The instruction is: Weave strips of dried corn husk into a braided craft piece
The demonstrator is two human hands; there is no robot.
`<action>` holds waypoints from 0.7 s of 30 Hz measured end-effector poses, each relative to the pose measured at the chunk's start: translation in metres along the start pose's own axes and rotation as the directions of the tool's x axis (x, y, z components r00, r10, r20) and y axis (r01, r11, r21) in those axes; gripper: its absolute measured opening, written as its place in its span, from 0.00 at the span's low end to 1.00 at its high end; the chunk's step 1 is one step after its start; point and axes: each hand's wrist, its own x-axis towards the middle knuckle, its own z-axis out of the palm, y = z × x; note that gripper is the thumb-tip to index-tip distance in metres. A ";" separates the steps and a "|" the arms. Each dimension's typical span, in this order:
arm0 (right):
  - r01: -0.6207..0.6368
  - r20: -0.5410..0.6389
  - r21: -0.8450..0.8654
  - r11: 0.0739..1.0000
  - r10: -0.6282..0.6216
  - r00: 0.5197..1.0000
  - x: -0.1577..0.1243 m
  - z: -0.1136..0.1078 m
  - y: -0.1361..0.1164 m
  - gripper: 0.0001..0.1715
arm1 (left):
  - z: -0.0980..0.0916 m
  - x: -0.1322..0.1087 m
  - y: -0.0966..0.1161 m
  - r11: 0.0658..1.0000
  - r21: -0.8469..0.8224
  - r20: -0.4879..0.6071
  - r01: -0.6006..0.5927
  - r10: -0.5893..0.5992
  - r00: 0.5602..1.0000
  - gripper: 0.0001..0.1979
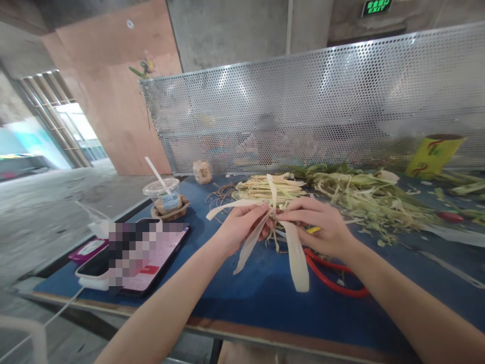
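Observation:
Pale strips of what looks like corn husk (297,263) meet at a centre between my hands and fan out in several directions. My left hand (244,225) pinches this centre from the left, fingers closed. My right hand (322,225) holds it from the other side, with thumb and fingertips closed near the middle. Behind my hands lies a bundle of pale dried stalks or husks (265,187). Beneath my right wrist is a pair of red-handled scissors (337,288), partly hidden. A small yellow item (313,230) shows by my right fingers.
On the blue table (223,303), a tablet (159,268) and a phone (94,265) lie left, near a lidded cup with straw (164,194). Green and dried leaves (371,202) spread right, near a yellow tube (434,156). A perforated metal panel (303,101) stands behind.

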 end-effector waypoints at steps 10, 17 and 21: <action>0.091 -0.021 0.060 0.994 -0.090 0.996 0.003 -0.002 -0.003 0.13 | 0.001 -0.003 0.002 0.993 0.047 0.011 -0.111 0.110 0.994 0.17; 0.097 -0.004 0.061 0.993 -0.097 0.995 0.002 -0.004 -0.005 0.13 | -0.003 -0.002 0.001 0.993 -0.037 0.082 -0.108 0.111 0.990 0.12; 0.096 -0.037 0.050 0.994 -0.094 0.995 0.004 -0.005 -0.007 0.12 | -0.004 -0.002 0.001 0.995 -0.043 0.094 -0.095 0.099 0.991 0.14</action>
